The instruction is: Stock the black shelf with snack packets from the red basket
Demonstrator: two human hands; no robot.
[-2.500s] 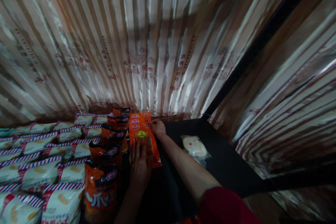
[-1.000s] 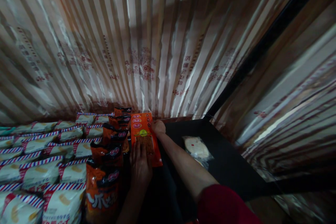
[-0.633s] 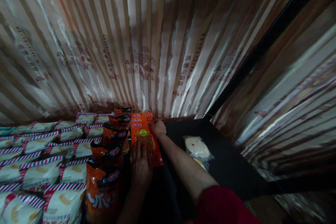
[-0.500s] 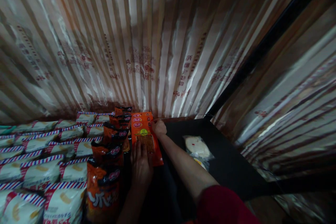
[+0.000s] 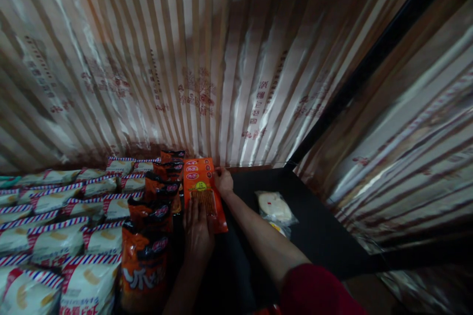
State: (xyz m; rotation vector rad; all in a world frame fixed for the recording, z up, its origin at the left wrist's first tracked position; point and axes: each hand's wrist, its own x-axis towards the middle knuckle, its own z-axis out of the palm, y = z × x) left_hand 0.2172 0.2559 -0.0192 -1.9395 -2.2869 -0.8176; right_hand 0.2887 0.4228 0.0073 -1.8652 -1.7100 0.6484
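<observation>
A flat orange snack packet [image 5: 198, 167] lies on the black shelf, with a picture of brown strips behind a window on its front. My left hand [image 5: 198, 231] rests on its lower part, fingers stretched out over the strips. At the packet's upper right edge, my right hand [image 5: 223, 183] is closed with bent fingers pinching the edge. To the left of the packet runs a row of puffy orange and black snack bags [image 5: 145, 270], close to my left hand.
Rows of white snack bags [image 5: 88, 280] with striped tops fill the left side. A clear-wrapped pale round item [image 5: 274, 205] and a smaller packet [image 5: 279, 229] lie on the black shelf [image 5: 321, 236] at right. Behind rises a pleated printed sheet [image 5: 207, 59], beside a dark post [image 5: 354, 78].
Both hands keep their places on the orange packet. The whole view has shifted very slightly, and a bit of red-orange shows more at the bottom edge.
</observation>
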